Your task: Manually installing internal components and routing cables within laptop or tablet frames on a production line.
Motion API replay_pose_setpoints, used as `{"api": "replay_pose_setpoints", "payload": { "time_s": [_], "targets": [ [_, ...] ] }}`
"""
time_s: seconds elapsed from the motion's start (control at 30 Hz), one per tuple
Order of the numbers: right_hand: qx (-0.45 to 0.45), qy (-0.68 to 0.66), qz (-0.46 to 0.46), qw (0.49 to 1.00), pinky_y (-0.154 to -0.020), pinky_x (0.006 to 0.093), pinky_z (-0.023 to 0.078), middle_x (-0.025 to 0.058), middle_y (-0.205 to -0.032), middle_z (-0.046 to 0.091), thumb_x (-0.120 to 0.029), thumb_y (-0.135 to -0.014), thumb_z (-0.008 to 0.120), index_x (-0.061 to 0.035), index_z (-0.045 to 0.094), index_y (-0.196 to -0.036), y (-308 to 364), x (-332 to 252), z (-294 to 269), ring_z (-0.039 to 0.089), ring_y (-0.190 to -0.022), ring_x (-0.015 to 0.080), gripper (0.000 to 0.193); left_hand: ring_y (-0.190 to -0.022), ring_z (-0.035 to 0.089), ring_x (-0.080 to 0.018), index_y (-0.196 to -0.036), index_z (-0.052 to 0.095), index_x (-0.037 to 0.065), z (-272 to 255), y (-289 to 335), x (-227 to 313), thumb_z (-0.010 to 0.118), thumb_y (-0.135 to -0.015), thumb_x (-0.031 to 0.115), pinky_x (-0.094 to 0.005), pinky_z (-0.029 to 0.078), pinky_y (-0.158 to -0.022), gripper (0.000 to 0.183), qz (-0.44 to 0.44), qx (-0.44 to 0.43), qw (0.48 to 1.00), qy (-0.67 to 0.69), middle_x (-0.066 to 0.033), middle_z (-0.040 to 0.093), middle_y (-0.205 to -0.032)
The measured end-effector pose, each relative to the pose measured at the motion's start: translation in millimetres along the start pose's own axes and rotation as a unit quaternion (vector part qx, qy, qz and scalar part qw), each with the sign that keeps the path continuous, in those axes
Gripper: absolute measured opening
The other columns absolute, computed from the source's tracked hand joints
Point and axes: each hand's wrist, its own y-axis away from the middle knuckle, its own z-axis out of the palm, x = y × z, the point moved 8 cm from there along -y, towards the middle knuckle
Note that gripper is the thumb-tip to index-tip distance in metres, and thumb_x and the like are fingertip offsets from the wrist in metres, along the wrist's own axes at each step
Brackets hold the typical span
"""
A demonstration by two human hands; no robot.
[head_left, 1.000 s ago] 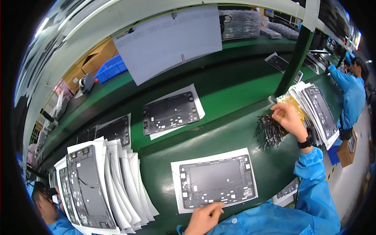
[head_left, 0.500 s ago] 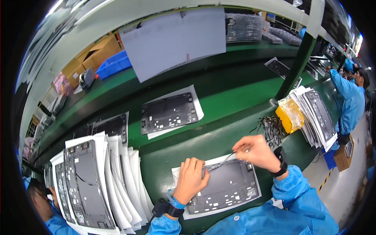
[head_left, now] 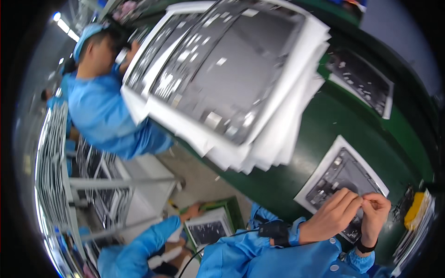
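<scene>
My left hand [head_left: 337, 209] and my right hand [head_left: 375, 214] meet at the lower right, above a flat grey-black device panel [head_left: 350, 169] lying on a white sheet [head_left: 309, 189]. The fingers of both hands are pinched, their tips together. Whatever lies between them is too small and blurred to make out. My hands and sleeves cover the near part of the panel. Small white patches dot one side of it. Just right of my right hand lies a heap of thin black cables [head_left: 405, 201].
A tall stack of similar panels with white sheets [head_left: 252, 60] leans over the green bench [head_left: 278, 197]. Another panel [head_left: 361, 78] lies farther back. A yellow bin [head_left: 413, 211] stands at far right. Two people in blue [head_left: 104, 109] are at left, near a rack [head_left: 69, 194] and a green crate [head_left: 235, 211].
The view has swung left, bringing the stack and people into full sight. My left hand has lifted off the panel and met my right hand, which held a thin dark cable before.
</scene>
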Motion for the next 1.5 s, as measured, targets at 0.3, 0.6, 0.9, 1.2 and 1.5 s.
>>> {"api": "replay_pose_setpoints", "payload": {
  "time_s": [0.3, 0.6, 0.9, 1.2, 1.5],
  "targets": [
    [-0.029, 0.101, -0.071, 0.992, -0.066, 0.0265, 0.053, 0.0117, -0.089, 0.071, 0.006, -0.080, 0.083, 0.0060, 0.076, -0.096, 10, -55, 21, 0.066, -0.075, 0.0156, 0.017, -0.090, 0.060, -0.0292, -0.094, 0.065, -0.008, -27, -11, 21, 0.073, -0.074, 0.000, -0.0370, 0.052, -0.079, 0.023, 0.055, -0.026, 0.998, -0.012, -0.0147, 0.061, -0.093],
    [-0.122, 0.341, -0.325, 0.874, -0.066, 0.0357, 0.057, 0.0125, -0.096, 0.072, 0.008, -0.077, 0.082, 0.0009, 0.079, -0.101, 48, -108, 45, 0.071, -0.077, 0.0273, 0.025, -0.075, 0.063, -0.0255, -0.090, 0.069, 0.000, -19, -41, 20, 0.078, -0.077, -0.003, -0.0359, 0.054, -0.066, 0.016, 0.051, -0.159, 0.978, 0.122, -0.0083, 0.065, -0.086],
    [-0.008, 0.364, -0.295, 0.883, -0.067, 0.0392, 0.056, 0.0145, -0.089, 0.073, 0.006, -0.079, 0.081, 0.0023, 0.073, -0.095, 41, -124, 9, 0.070, -0.077, 0.0310, 0.017, -0.086, 0.064, -0.0304, -0.094, 0.071, 0.000, 12, -100, -10, 0.078, -0.080, -0.002, -0.0394, 0.052, -0.077, 0.015, 0.098, -0.235, 0.951, 0.177, -0.0127, 0.069, -0.091],
    [-0.029, 0.292, -0.260, 0.920, -0.068, 0.0386, 0.056, 0.0138, -0.088, 0.073, 0.002, -0.085, 0.080, 0.0020, 0.074, -0.094, 3, -76, 7, 0.070, -0.077, 0.0300, 0.011, -0.085, 0.067, -0.0083, -0.114, 0.072, -0.004, 65, -48, -64, 0.069, -0.105, 0.011, -0.0246, 0.053, -0.075, 0.019, -0.212, -0.408, 0.844, 0.277, -0.0061, 0.075, -0.095],
    [-0.014, 0.349, -0.349, 0.870, -0.063, 0.0393, 0.056, 0.0112, -0.084, 0.068, 0.001, -0.078, 0.082, 0.0013, 0.074, -0.090, -21, -55, 18, 0.068, -0.073, 0.0294, 0.014, -0.080, 0.066, -0.0085, -0.107, 0.071, -0.006, 75, -38, -103, 0.064, -0.108, 0.012, -0.0234, 0.052, -0.070, 0.020, -0.335, -0.405, 0.806, 0.271, -0.0051, 0.074, -0.088]
  ]
}}
